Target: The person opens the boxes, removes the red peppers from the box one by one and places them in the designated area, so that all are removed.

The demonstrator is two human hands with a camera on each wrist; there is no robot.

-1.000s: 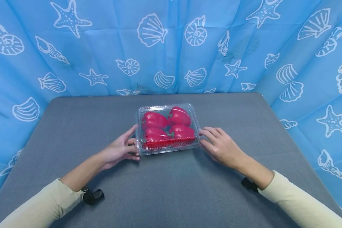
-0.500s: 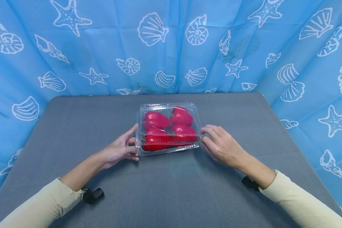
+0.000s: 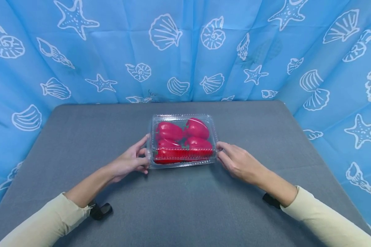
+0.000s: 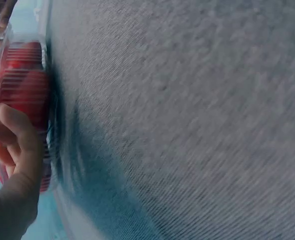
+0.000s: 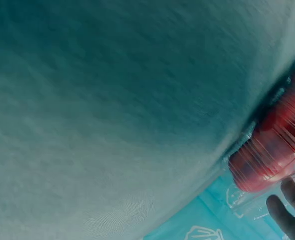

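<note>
left hand (image 3: 128, 163): grips box (image 3: 176, 117) edge
right hand (image 3: 238, 162): pinches opposite edge
box: clear ribbed plastic, mid-frame
peppers (image 3: 170, 131): glossy red

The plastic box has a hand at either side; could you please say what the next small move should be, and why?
The right hand should probably squeeze its edge of the plastic box: the lid covers the peppers, though I can't tell whether it is fastened, and the left hand holds the opposite edge.
</note>
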